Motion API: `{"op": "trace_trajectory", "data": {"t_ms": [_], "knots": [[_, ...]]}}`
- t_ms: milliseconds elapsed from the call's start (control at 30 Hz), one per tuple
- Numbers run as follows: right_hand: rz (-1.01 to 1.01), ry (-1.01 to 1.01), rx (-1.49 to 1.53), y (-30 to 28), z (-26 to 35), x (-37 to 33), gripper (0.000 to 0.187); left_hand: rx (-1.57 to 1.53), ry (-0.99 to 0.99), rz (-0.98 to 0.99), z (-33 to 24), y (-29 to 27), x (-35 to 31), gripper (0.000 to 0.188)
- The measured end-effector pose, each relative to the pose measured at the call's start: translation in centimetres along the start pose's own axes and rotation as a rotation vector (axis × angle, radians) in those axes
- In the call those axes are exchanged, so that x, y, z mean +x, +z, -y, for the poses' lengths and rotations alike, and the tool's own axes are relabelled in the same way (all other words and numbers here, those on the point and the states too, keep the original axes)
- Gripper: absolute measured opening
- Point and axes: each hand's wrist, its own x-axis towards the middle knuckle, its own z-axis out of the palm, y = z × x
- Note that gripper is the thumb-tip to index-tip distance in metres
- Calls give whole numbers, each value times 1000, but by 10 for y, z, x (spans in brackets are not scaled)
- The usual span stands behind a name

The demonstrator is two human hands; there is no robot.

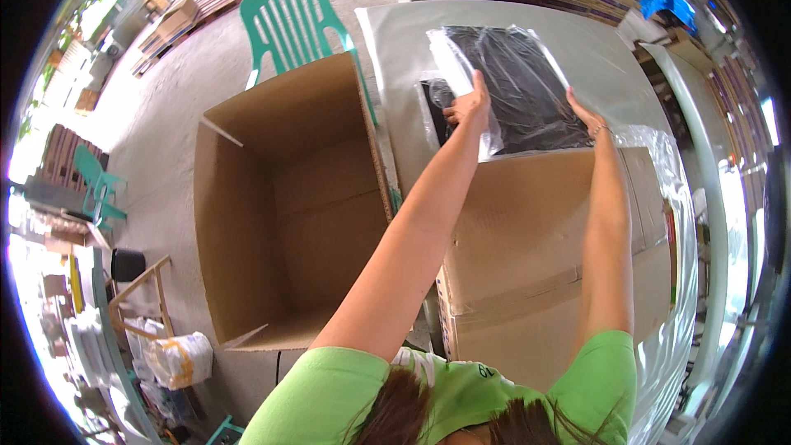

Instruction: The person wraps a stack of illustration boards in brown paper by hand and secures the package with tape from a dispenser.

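1. Left hand [470, 107] grips the left side of the plastic-wrapped black packet [527, 78], between both hands.
2. Right hand [591, 118] touches its right edge; cannot tell whether it grips.
3. Open carton [284, 222]: left of the hands.

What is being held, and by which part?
A black, plastic-wrapped package, seemingly held between both hands: left hand at its left edge, right hand against its right edge.

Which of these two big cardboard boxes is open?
The left box, beside the green chair: its inside shows, while the right box shows only its outside.
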Motion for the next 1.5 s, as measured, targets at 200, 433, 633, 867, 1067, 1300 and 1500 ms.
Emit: {"op": "trace_trajectory", "data": {"t_ms": [200, 433, 633, 867, 1067, 1300, 1500], "knots": [[-56, -142, 9, -5, -10, 8, 98, -138, 27, 156, 5, 10, 15, 123], [-31, -89, 1, -3, -11, 21, 95, -226, 66, 162, 14, 19, 46, 123], [227, -201, 38, -11, -22, 10, 97, -322, 103, 197, 20, 29, 38, 113], [261, -178, -152, -41, -2, 5, 103, -577, 11, 350, 9, 64, 88, 105], [208, -150, -291, -48, 29, -11, 108, -669, 107, 497, 10, 63, 116, 104], [131, -132, -345, -53, 40, -35, 106, -560, 49, 468, -1, 47, 85, 94], [136, -128, -373, -62, 58, -67, 103, -560, 108, 530, 1, 43, 79, 84]]}}
